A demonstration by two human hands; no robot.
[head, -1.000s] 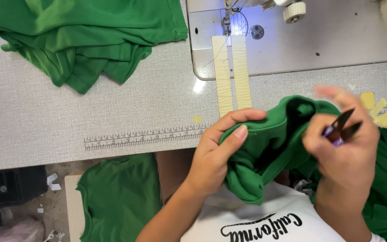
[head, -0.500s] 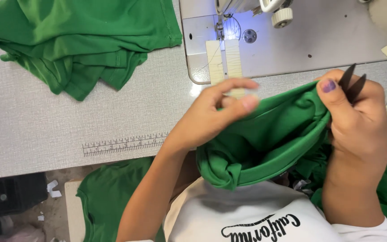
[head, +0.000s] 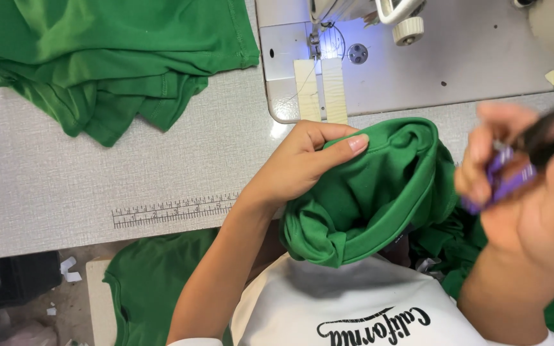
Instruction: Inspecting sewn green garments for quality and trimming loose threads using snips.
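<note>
Left hand (head: 302, 166) pinched the bunched green garment (head: 373, 192) at its upper left edge, its rolled opening slanting toward the blurred right hand (head: 527, 192), which gripped purple-handled snips (head: 514, 170) just right of it.

Green garment (head: 379, 192), green pile (head: 110, 57), purple-handled snips (head: 514, 173) (blurred), grey speckled table (head: 65, 186).

grey textured table (head: 65, 186): green fabric pile (head: 110, 57) top left, sewing machine (head: 418, 51) top right, printed ruler strip (head: 174, 210) at front edge.
</note>
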